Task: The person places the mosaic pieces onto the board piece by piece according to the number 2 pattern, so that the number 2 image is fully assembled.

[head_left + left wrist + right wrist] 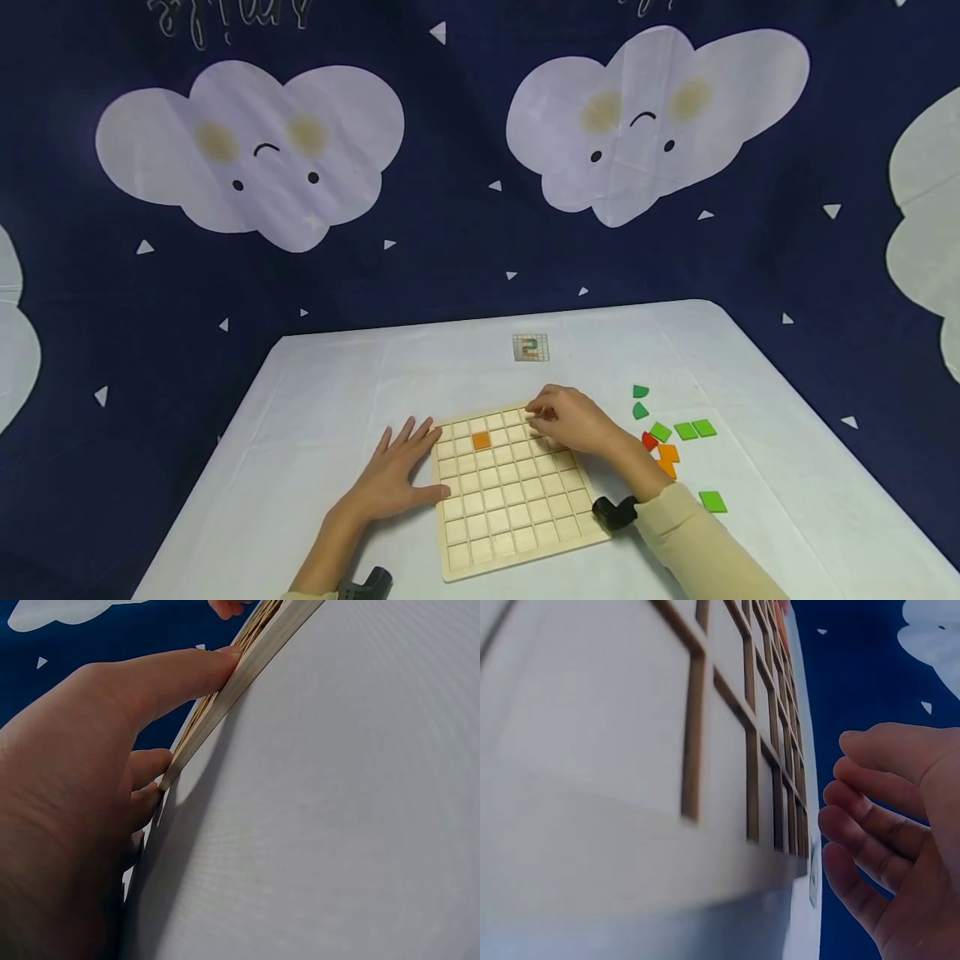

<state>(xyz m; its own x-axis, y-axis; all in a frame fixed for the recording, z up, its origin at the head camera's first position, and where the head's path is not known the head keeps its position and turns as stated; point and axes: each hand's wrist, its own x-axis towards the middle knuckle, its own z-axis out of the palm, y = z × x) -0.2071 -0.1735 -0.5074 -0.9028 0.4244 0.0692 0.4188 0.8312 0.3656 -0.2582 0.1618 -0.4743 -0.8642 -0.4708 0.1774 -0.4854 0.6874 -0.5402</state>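
A pale wooden grid board point(529, 556) lies on the table, and an orange square tile point(481, 440) sits in one cell near its far side. My left hand point(396, 477) rests at the board's left edge with fingers spread. In the left wrist view, its thumb point(191, 675) presses on the rim and fingertips touch the side. Over the board's far right corner is my right hand point(573, 419), its fingers loosely bent. The right wrist view shows those fingers point(862, 840) slightly apart from the grid, with nothing visible between them.
Right of the board lie several green square tiles point(686, 431), two dark green rounded pieces point(640, 410), a red piece point(649, 442) and orange pieces point(668, 452). A small card with a gridded figure point(531, 347) lies at the back. Behind the table hangs a dark blue cloth point(450, 275).
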